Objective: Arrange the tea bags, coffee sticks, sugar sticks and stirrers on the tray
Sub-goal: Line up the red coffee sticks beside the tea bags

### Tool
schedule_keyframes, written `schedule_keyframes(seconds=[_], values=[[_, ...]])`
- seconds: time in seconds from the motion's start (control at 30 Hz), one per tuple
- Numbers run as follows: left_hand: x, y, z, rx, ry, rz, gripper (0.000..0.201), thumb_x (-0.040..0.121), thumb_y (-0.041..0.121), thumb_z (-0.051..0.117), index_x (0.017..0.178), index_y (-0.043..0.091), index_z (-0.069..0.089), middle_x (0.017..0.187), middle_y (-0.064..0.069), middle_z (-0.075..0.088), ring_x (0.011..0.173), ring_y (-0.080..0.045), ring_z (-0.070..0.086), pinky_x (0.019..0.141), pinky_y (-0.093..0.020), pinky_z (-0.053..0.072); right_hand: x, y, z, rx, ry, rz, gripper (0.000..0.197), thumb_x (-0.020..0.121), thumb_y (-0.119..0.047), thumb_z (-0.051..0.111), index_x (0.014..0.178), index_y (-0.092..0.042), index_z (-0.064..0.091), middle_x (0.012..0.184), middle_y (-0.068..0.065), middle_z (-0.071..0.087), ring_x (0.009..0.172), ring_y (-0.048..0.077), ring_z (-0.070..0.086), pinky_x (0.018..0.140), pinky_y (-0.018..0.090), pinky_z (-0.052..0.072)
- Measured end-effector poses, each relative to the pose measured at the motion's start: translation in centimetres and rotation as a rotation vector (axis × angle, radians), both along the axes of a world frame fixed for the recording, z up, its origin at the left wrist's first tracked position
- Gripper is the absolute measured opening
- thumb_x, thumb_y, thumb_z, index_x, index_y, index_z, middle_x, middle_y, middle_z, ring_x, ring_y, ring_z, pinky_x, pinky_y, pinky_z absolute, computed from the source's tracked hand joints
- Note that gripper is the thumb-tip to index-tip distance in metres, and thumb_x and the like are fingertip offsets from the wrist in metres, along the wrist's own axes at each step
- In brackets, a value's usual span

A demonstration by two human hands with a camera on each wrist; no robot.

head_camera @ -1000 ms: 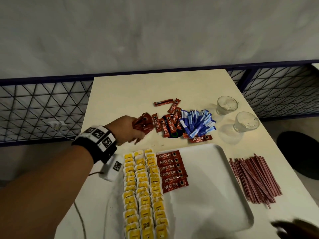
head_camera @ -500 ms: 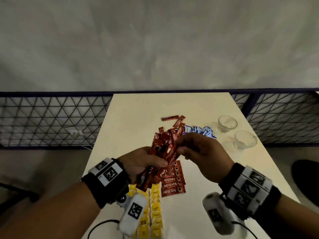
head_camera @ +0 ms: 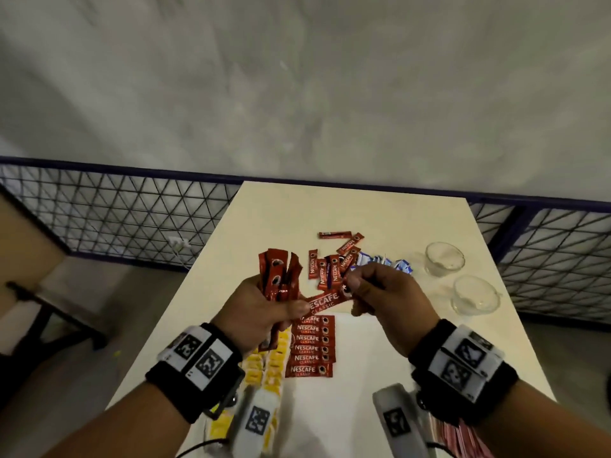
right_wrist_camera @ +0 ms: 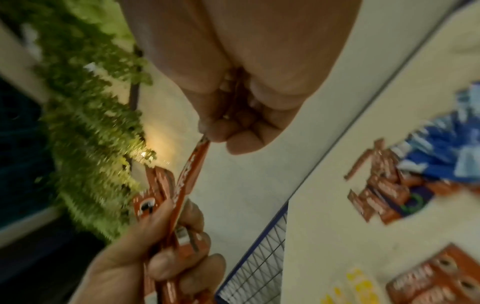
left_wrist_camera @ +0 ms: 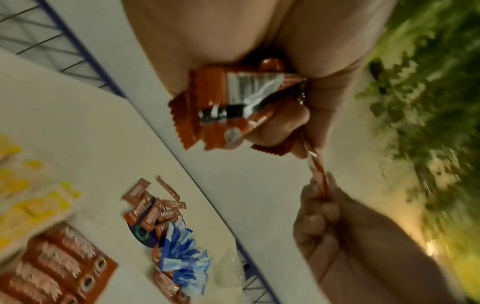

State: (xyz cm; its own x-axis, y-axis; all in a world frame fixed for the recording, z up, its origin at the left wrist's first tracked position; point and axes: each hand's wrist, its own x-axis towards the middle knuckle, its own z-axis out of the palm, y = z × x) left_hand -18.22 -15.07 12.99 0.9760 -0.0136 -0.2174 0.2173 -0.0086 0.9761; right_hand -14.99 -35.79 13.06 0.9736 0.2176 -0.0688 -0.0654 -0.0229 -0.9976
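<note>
My left hand [head_camera: 264,309] grips a bunch of red coffee sticks [head_camera: 279,276] upright above the tray [head_camera: 360,352]; their lower ends show in the left wrist view as coffee sticks [left_wrist_camera: 228,107]. My right hand [head_camera: 373,292] pinches the end of one coffee stick [head_camera: 322,300] that lies crosswise, its other end still at my left thumb. On the tray lie a column of coffee sticks [head_camera: 310,348] and rows of yellow tea bags [head_camera: 264,368]. Loose coffee sticks [head_camera: 334,262] and blue sugar sticks [head_camera: 393,262] lie on the table behind. Red stirrers [head_camera: 463,438] peek out at the lower right.
Two clear glass cups [head_camera: 444,257] [head_camera: 474,294] stand at the table's right side. A dark wire-mesh railing [head_camera: 115,216] runs behind the table [head_camera: 330,206]. A grey wall rises beyond it.
My left hand lifted a bunch of coffee sticks off the table pile and brought it over the tray. My right hand came up and pulled one stick sideways out of the bunch.
</note>
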Motion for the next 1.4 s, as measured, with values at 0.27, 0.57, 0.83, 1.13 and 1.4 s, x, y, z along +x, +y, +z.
schedule_keyframes(seconds=[0.27, 0.57, 0.83, 1.13, 1.4], values=[[0.3, 2.2, 0.4, -0.001, 0.084, -0.047, 0.017, 0.076, -0.008, 0.068, 0.072, 0.0, 0.054, 0.047, -0.004, 0.05, 0.038, -0.013, 0.042, 0.04, -0.021, 0.038, -1.2, 1.1, -0.9, 0.107, 0.12, 0.072, 0.009, 0.086, -0.008, 0.061, 0.083, -0.001, 0.065, 0.061, 0.004, 0.062, 0.056, 0.018, 0.058, 0.057, 0.025, 0.05], [0.2, 7.4, -3.7, 0.338, 0.132, -0.044, 0.021, 0.078, 0.007, 0.077, 0.074, 0.006, 0.057, 0.053, -0.006, 0.053, 0.042, -0.014, 0.045, 0.048, -0.025, 0.042, -2.8, 0.5, -10.6, -0.152, 0.416, -0.15, 0.013, 0.089, -0.005, 0.062, 0.078, -0.004, 0.069, 0.069, 0.012, 0.066, 0.056, 0.023, 0.058, 0.064, 0.038, 0.053], [-2.7, 9.4, -6.1, 0.398, 0.198, -0.074, 0.02, 0.08, 0.006, 0.075, 0.073, 0.01, 0.056, 0.046, 0.002, 0.053, 0.042, -0.012, 0.046, 0.047, -0.022, 0.042, -5.7, 2.7, -16.7, -0.582, 0.586, -0.111, 0.012, 0.084, -0.027, 0.07, 0.078, -0.017, 0.066, 0.066, 0.005, 0.065, 0.053, 0.02, 0.059, 0.048, 0.026, 0.049], [-5.4, 10.9, -6.3, 0.364, 0.215, -0.031, 0.017, 0.079, 0.009, 0.075, 0.08, 0.003, 0.059, 0.052, -0.002, 0.056, 0.045, -0.014, 0.047, 0.051, -0.025, 0.044, -5.5, 4.1, -15.3, -1.111, -0.069, 0.368, 0.025, 0.089, -0.043, 0.056, 0.106, -0.03, 0.07, 0.113, -0.006, 0.061, 0.102, 0.019, 0.059, 0.087, 0.03, 0.048], [-6.7, 11.6, -6.4, 0.392, 0.212, -0.028, 0.02, 0.079, 0.014, 0.077, 0.085, 0.003, 0.061, 0.058, -0.009, 0.059, 0.048, -0.016, 0.05, 0.058, -0.031, 0.047, -4.6, 4.9, -16.6, -1.208, -0.19, 0.475, 0.023, 0.092, -0.033, 0.052, 0.107, -0.035, 0.069, 0.115, -0.009, 0.061, 0.105, 0.017, 0.059, 0.088, 0.032, 0.049]])
